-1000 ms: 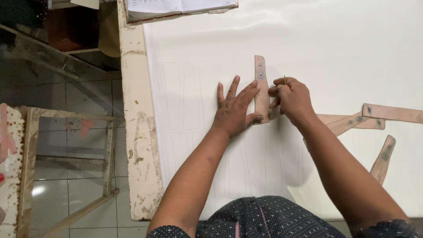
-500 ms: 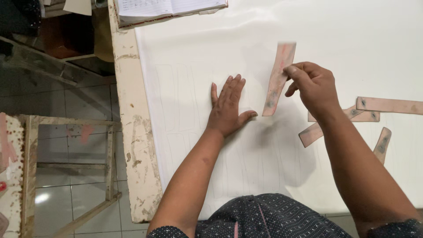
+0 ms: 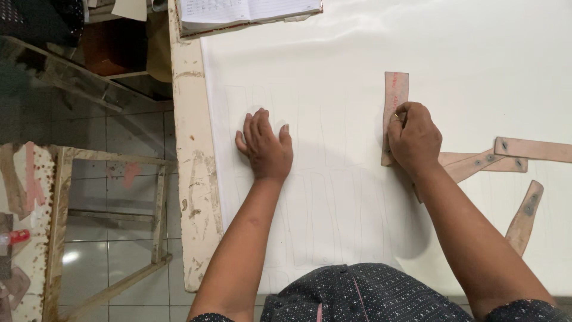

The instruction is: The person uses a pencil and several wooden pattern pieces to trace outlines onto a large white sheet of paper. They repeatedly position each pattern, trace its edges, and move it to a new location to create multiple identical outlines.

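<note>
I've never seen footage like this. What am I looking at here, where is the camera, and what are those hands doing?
No machine here: a person's two bare hands, filmed by a camera worn on their head, looking down. A white sheet with faint pencil outlines covers a worn table. The left hand lies flat and open on the sheet. The right hand presses a tan strip-shaped template onto it. More tan strips lie to the right, and an open notebook sits at the top edge.

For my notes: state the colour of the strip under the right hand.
Pinkish tan strip, head view.
</note>
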{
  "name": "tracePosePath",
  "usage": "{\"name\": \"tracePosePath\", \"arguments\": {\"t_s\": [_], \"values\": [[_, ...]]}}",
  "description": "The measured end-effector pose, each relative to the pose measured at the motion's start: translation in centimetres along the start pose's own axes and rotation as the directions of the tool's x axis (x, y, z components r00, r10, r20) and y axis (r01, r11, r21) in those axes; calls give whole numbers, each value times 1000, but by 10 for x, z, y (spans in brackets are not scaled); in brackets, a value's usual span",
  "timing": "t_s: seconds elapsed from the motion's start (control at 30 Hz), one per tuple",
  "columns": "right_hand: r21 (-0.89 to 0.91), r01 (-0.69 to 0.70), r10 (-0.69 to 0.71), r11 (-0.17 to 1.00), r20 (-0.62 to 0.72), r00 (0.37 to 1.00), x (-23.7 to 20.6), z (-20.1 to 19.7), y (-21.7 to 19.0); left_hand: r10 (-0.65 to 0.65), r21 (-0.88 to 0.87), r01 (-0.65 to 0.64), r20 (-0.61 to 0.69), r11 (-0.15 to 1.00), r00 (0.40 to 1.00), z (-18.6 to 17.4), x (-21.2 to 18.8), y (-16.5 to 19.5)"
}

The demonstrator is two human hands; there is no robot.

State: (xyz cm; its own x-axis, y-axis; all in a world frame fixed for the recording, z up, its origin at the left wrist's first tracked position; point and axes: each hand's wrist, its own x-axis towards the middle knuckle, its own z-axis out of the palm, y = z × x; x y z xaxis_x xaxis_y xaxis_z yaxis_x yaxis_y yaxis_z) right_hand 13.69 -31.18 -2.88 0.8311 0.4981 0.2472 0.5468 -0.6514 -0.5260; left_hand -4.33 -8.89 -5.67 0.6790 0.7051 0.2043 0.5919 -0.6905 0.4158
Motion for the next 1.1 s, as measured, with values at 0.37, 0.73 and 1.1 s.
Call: {"name": "tracePosePath", "arguments": {"t_s": [0.37, 0.73, 1.1], "values": [[40, 21, -23, 999, 56, 998, 1, -7, 4, 179, 11, -180, 83, 984, 980, 7, -20, 36], [320, -201, 125, 926, 242, 962, 20, -19, 3, 401, -208, -346, 372, 915, 837, 26, -7, 99], [56, -226, 175, 972, 463, 869, 7, -36, 21, 310, -197, -242, 493, 950, 813, 16, 5, 120]]}}
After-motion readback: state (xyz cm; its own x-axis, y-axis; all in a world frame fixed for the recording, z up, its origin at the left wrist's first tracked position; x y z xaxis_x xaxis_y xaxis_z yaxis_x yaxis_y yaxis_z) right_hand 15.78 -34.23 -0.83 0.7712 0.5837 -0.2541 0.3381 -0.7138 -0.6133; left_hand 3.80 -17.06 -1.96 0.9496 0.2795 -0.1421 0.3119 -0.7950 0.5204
